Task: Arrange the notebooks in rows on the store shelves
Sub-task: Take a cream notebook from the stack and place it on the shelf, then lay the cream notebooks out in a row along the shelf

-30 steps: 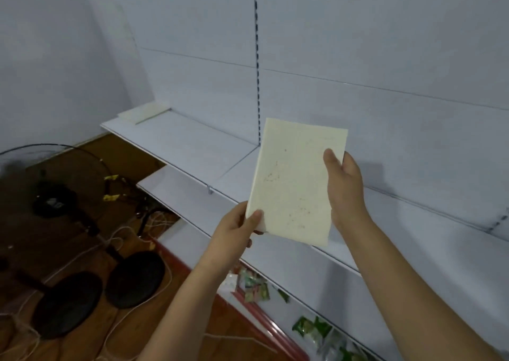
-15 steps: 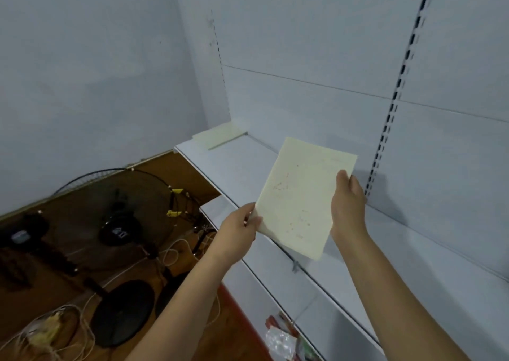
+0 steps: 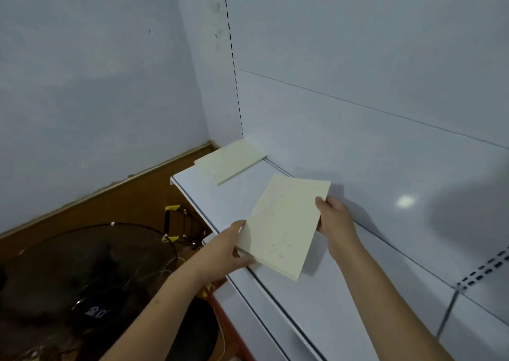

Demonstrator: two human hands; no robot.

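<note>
Head view: two hands hold a cream notebook (image 3: 283, 223) just above the white shelf (image 3: 325, 303).

The left hand (image 3: 223, 250) grips its lower left corner, the right hand (image 3: 334, 217) pinches its right edge; the cover is tilted and carries faint marks, none readable. Another cream notebook (image 3: 230, 161) lies flat in the shelf's far corner. On the floor stands a black fan (image 3: 91, 275) whose hub badge is perhaps lettering, too blurred to read.

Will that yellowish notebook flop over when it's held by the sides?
Probably not: the notebook looks flat, unbent, between left hand and right hand. It seems thin, so likely light. Being flat, it shouldn't roll.
</note>
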